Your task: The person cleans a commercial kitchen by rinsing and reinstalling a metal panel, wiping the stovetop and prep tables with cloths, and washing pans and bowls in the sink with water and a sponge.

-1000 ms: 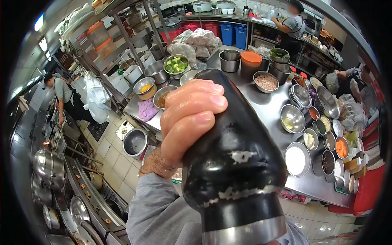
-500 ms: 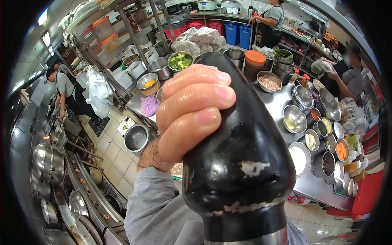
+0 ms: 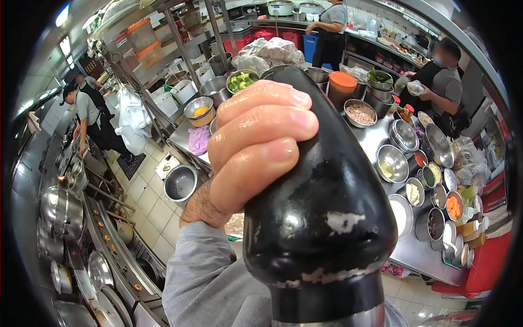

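Observation:
My left hand [image 3: 250, 147] is wrapped over the tapered upper part of what looks like a black hand blender [image 3: 321, 191]. The fingers are wet and shiny, curled across it from the left; the thumb is out of sight. Pale worn patches mark its wide lower body, and a metal collar [image 3: 348, 316] shows at the bottom edge. Whatever lies below the collar is out of frame. A grey sleeve [image 3: 201, 261] covers my left forearm. My right hand does not show.
Behind stands a steel table [image 3: 403, 256] with several bowls: broccoli [image 3: 241, 83], shredded meat [image 3: 360, 113], orange pieces [image 3: 454, 206]. A large pot [image 3: 181, 183] is low at left. Stoves [image 3: 117, 245] line the left wall. Several co-workers stand around [image 3: 441, 82].
My grip on the blender stays the same. The view shifts slightly. The person at the back has moved left, and the person at the right has shifted left with a bag in hand.

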Available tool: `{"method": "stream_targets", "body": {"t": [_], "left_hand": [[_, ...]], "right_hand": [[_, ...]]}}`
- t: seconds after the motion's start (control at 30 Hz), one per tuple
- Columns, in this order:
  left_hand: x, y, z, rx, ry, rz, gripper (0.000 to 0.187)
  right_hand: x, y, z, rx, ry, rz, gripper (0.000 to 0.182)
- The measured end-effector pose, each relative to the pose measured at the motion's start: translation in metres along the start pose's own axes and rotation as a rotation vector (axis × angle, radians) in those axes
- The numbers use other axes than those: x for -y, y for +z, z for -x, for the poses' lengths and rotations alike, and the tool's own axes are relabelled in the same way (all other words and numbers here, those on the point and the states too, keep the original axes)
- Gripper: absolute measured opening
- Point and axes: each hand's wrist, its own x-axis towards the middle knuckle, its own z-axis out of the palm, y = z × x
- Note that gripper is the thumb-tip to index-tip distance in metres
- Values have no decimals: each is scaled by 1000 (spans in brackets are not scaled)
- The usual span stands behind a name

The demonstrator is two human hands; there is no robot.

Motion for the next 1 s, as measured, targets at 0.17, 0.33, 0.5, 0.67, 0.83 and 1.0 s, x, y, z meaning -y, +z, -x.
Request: {"method": "stream_targets", "body": {"t": [0.17, 0.33, 0.5, 0.67, 0.83, 1.0], "left_hand": [[2, 0, 0, -17, 7, 3, 39], [4, 1, 1, -32, 13, 5, 39], [7, 3, 7, -55, 11, 3, 38], [12, 8, 19, -113, 8, 10, 38], [22, 4, 49, -84, -98, 60, 43], [45, -23, 124, 232, -560, 77, 88]], "right_hand": [[-3, 2, 0, -3, -9, 5, 27], [6, -3, -2, 9, 25, -16, 27], [0, 1, -1, 17, 5, 5, 28], [4, -1, -2, 29, 28, 15, 28], [5, -1, -4, 50, 50, 17, 29], [-2, 6, -2, 67, 98, 7, 29]]}}
